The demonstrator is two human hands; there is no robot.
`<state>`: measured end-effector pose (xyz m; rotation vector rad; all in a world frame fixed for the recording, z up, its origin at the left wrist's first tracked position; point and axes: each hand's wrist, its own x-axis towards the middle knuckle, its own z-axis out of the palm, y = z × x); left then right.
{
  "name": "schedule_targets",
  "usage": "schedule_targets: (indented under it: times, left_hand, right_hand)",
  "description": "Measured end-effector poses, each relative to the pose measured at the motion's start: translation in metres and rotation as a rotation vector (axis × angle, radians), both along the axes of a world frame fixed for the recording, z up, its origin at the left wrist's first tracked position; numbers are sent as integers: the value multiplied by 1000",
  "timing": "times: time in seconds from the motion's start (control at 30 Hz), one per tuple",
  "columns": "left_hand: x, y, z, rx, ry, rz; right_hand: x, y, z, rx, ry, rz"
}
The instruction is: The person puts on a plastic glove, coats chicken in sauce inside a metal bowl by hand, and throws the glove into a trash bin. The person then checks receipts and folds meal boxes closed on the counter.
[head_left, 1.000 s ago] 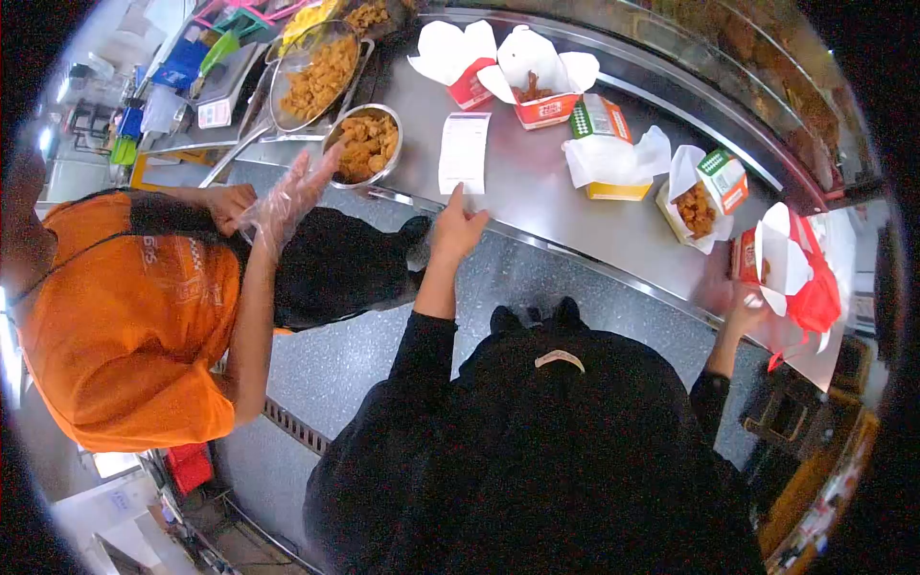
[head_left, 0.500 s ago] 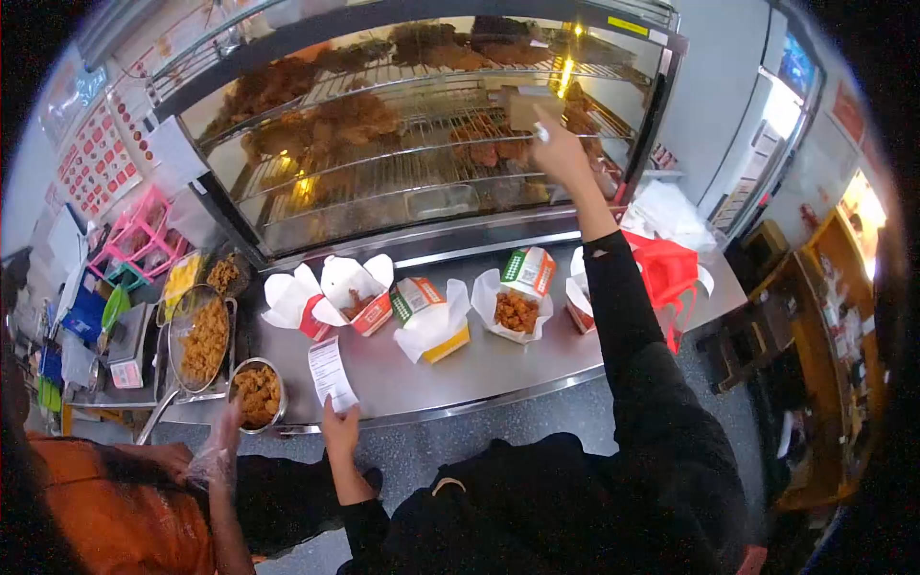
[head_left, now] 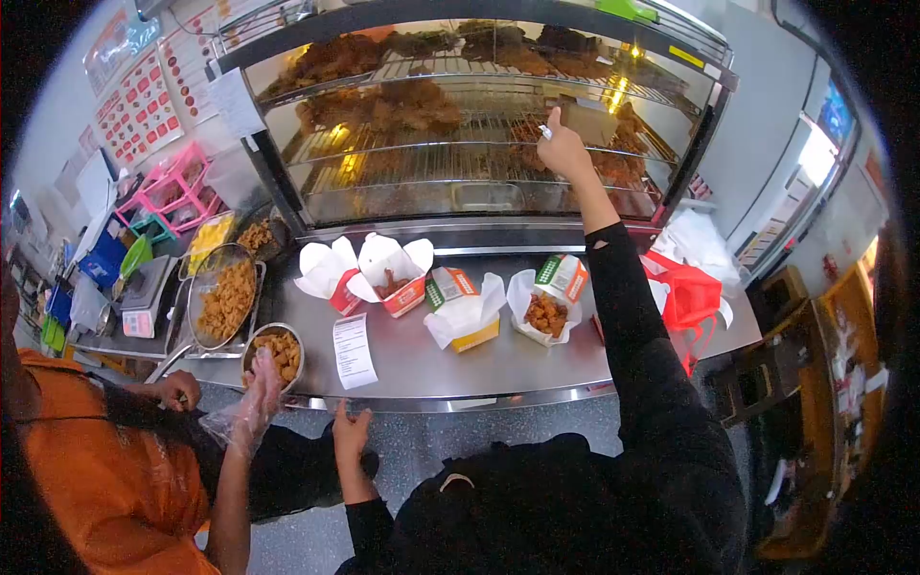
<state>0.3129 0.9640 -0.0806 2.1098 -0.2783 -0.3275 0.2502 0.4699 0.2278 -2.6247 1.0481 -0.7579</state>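
My left hand hovers just off the counter's front edge, below the printed receipt, with its index finger and thumb apart and nothing held. My right hand is raised in front of the glass warming cabinet, its index finger stretched upward; a small white thing shows by its fingers, too small to name. Food boxes stand along the counter: two with white flaps, a yellow one, and one with fried pieces. My right sleeve partly hides another box.
A co-worker in orange stands at the left, a gloved hand by a metal bowl of fried pieces. Behind it are a strainer and a scale. A red bag sits at the counter's right.
The view has tilted up to the cabinet. My right hand has left the rightmost box and risen to the glass. My left hand has come away from the receipt.
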Motion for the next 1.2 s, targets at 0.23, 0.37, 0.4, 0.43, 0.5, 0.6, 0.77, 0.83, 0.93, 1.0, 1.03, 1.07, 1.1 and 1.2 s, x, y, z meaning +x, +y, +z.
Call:
schedule_targets:
  times: [0.23,0.37,0.4,0.43,0.5,0.6,0.77,0.83,0.93,1.0,1.03,1.07,1.1,1.2]
  left_hand:
    - [4,0,-1,-11,86,25]
    - [20,10,-41,-97,28,-29]
    - [14,8,-23,-58,47,-28]
    - [3,0,12,-18,66,-26]
    - [0,0,26,32,54,-29]
    - [5,3,14,62,3,-44]
    - [14,10,-7,22,88,-56]
    - [12,7,7,102,-11,-67]
    - [11,12,-6,36,72,-84]
    - [2,4,21,69,68,-106]
    - [-7,-1,47,119,69,-115]
    - [2,-1,21,67,-24,-149]
    - [9,4,-7,27,-110,-183]
    - [10,-6,-8,-4,-84,-224]
  right_hand:
    - [6,-7,-3,11,-29,21]
    - [8,-13,-6,10,-31,19]
    - [8,-13,-6,7,-31,20]
    - [8,-13,-6,3,-31,21]
    - [9,-13,-7,-11,-30,24]
    - [10,-15,-9,-27,-23,26]
    - [9,-13,-10,-25,-23,51]
    - [7,-12,-4,31,-81,80]
    - [-6,-2,-28,64,-108,122]
    - [-5,-16,-25,-44,-170,146]
    - [-6,-18,-35,-101,-201,186]
    - [-9,-19,-45,-160,-231,226]
    - [-14,-6,-47,-201,-265,297]
    - [-45,69,-29,-11,-79,480]
